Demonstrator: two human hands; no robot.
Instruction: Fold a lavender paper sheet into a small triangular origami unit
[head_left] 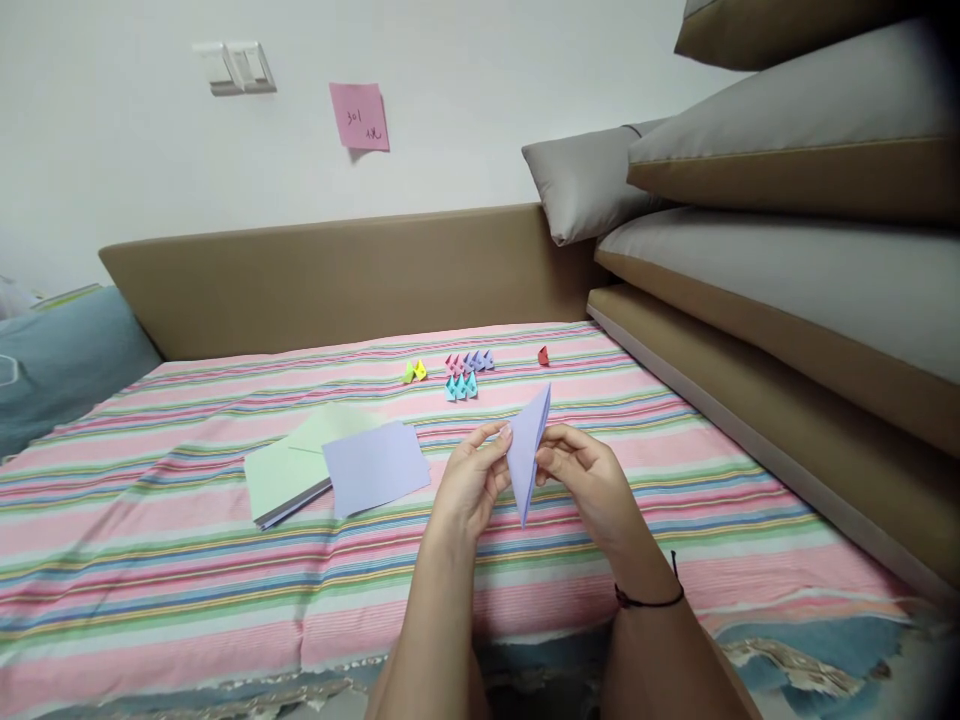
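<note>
A lilac sheet of paper (528, 448), folded into a narrow triangle, stands on edge in the air between my hands above the striped bedspread (187, 580). My left hand (471, 482) pinches its left side with thumb and fingers. My right hand (581, 480) grips the right side, fingers curled round the fold. A thin dark band circles my right wrist.
A stack of pale green and lilac sheets (337, 462) lies left of my hands. Small folded paper pieces lie further back: yellow (415, 372), a pink, blue and lilac cluster (466, 373), one red (543, 355). Stacked grey cushions (787, 250) rise at right. A pink note (360, 116) hangs on the wall.
</note>
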